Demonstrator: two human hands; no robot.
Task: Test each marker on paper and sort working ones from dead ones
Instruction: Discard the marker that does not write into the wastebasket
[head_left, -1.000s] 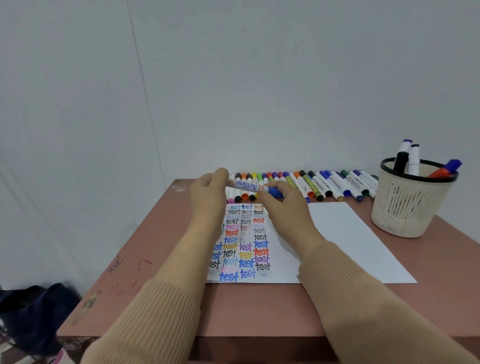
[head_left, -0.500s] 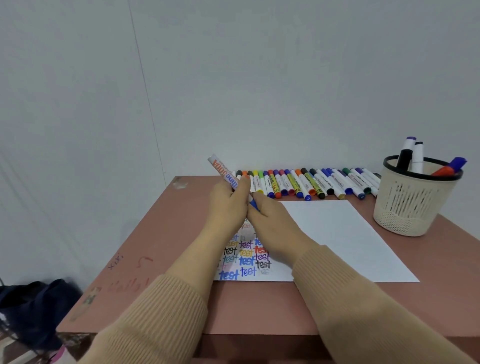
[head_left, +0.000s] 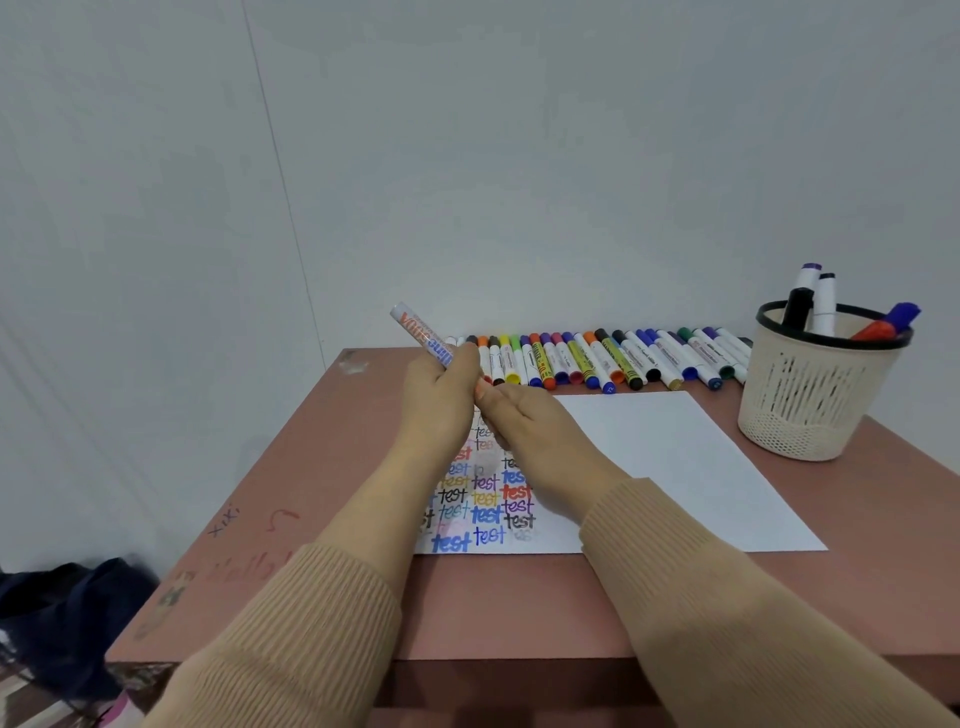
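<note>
The marker (head_left: 421, 330) has tilted up-left above the far corner of the paper (head_left: 675, 467), our left hand (head_left: 441, 405) gripping its barrel, our right hand (head_left: 530, 426) at its hidden lower end, hold unclear; we want a straight, steady pull.

Both arms, in tan ribbed sleeves (head_left: 311, 623), are stretching forward from the near side and converging toward the middle. The left hand (head_left: 441, 402) is gripping a marker (head_left: 420, 330) in curled fingers, tilting its free end up toward the far left. The right hand (head_left: 535, 434) is lying back-up just beside it, fingertips touching the left hand; whether it is pinching anything is hidden.
</note>
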